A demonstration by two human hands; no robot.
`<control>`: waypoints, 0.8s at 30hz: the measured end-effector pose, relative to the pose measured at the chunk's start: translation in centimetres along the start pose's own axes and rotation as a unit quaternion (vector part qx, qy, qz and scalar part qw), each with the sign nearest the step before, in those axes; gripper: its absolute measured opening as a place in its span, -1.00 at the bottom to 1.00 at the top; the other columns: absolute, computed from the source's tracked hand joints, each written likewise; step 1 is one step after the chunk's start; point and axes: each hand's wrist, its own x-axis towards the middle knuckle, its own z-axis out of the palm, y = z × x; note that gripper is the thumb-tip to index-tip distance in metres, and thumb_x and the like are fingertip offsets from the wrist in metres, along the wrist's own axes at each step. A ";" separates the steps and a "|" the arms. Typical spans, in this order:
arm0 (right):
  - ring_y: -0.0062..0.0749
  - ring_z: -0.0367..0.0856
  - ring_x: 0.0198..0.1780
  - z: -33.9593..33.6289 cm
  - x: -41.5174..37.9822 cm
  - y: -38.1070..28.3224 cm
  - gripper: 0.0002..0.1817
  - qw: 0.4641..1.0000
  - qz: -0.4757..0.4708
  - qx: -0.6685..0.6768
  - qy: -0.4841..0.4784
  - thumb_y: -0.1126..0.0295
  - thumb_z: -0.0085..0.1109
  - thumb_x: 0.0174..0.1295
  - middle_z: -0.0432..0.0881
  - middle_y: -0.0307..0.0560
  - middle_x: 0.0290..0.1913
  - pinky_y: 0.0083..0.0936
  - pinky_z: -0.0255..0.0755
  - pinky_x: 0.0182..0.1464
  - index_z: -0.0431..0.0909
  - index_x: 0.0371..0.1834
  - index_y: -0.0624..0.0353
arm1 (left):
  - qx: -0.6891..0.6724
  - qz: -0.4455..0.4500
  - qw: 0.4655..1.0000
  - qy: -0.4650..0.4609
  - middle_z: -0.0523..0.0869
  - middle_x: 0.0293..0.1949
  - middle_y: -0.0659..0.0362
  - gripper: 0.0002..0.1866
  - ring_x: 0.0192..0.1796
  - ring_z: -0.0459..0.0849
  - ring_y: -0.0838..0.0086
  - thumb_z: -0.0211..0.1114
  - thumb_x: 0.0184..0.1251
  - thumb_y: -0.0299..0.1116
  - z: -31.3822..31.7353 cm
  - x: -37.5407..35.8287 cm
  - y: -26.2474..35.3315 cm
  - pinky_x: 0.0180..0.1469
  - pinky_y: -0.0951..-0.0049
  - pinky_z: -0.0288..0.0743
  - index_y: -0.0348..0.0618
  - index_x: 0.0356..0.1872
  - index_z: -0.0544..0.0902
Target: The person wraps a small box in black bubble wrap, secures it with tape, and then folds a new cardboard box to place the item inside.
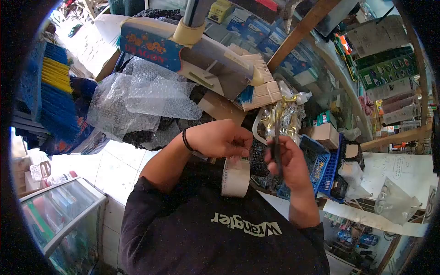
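Head view: left hand (220, 137) pinches the top of a cream roll of packing tape (236, 178) hanging at 6 o'clock; right hand (288, 160), grip closed, holds dark scissors (277, 145), long axis running 12 to 6, at 3 o'clock of the roll.

The left hand (220, 137) pinches the top of a tape roll (236, 178) hanging below it, while the right hand (286, 160) holds dark scissors (277, 146) beside it, above a blue basket (321, 165).
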 end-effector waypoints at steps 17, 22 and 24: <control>-0.63 0.35 -0.58 -4.5 0.6 -5.9 -0.33 0.866 0.142 -0.414 -0.243 0.21 0.54 -0.39 0.50 -0.23 -0.53 -0.66 0.21 -0.53 0.51 -0.13 0.26 | 0.009 0.006 1.000 0.019 0.64 -0.60 0.17 -0.86 -0.52 0.64 0.49 0.17 0.23 -0.38 -0.2 0.5 -0.5 -0.44 0.46 0.45 -0.26 -0.41 0.53; -0.64 0.34 -0.56 -4.5 1.6 -5.5 -0.35 0.858 0.149 -0.416 -0.262 0.22 0.54 -0.36 0.53 -0.23 -0.51 -0.64 0.18 -0.52 0.52 -0.13 0.25 | 0.014 0.028 0.999 0.022 0.64 -0.60 0.16 -0.87 -0.52 0.64 0.48 0.17 0.22 -0.39 0.0 0.6 -0.9 -0.44 0.46 0.45 -0.26 -0.42 0.53; -0.65 0.35 -0.54 -4.6 2.0 -5.5 -0.37 0.856 0.142 -0.413 -0.276 0.23 0.54 -0.35 0.55 -0.24 -0.48 -0.64 0.19 -0.50 0.52 -0.13 0.25 | 0.015 0.018 1.000 0.015 0.63 -0.58 0.15 -0.87 -0.50 0.63 0.46 0.18 0.22 -0.38 -0.2 0.6 -0.8 -0.42 0.45 0.45 -0.25 -0.41 0.53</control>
